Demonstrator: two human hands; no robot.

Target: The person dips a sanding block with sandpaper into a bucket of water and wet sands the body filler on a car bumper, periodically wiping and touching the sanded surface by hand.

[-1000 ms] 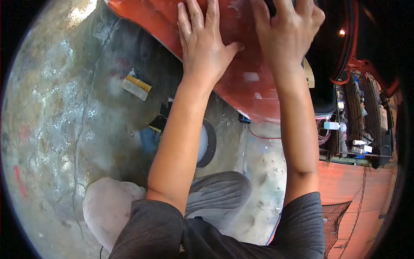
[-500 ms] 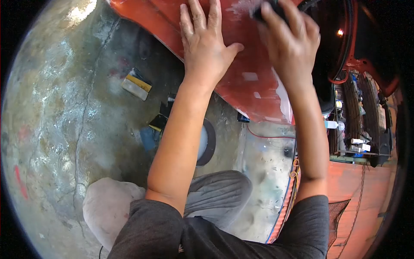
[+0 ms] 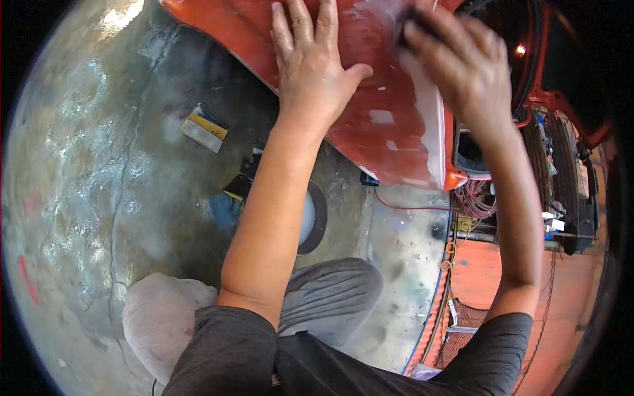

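A red car body panel point(image 3: 360, 142) with pale, scuffed patches fills the top middle of the view. My left hand point(image 3: 314, 82) lies flat on it, fingers stretched and thumb out to the side. Further right, my right hand point(image 3: 472, 79) is closed round a dark sanding block point(image 3: 411, 30) against the panel, near a whitish worn area. Motion blurs that hand and the block, and the fingers partly cover the block.
On the concrete floor point(image 3: 172, 218) stand a dark-rimmed basin point(image 3: 321, 221) of cloudy liquid, partly behind my left forearm, and a yellow-and-grey block point(image 3: 206, 129). A blue sheet point(image 3: 224, 210) lies nearby. At right are a coiled red hose point(image 3: 475, 198) and a cluttered shelf point(image 3: 551, 165).
My right hand has shifted right and slightly down with the sanding block, and the forearm has swung right, uncovering the coiled hose. My left hand stays at nearly the same spot.
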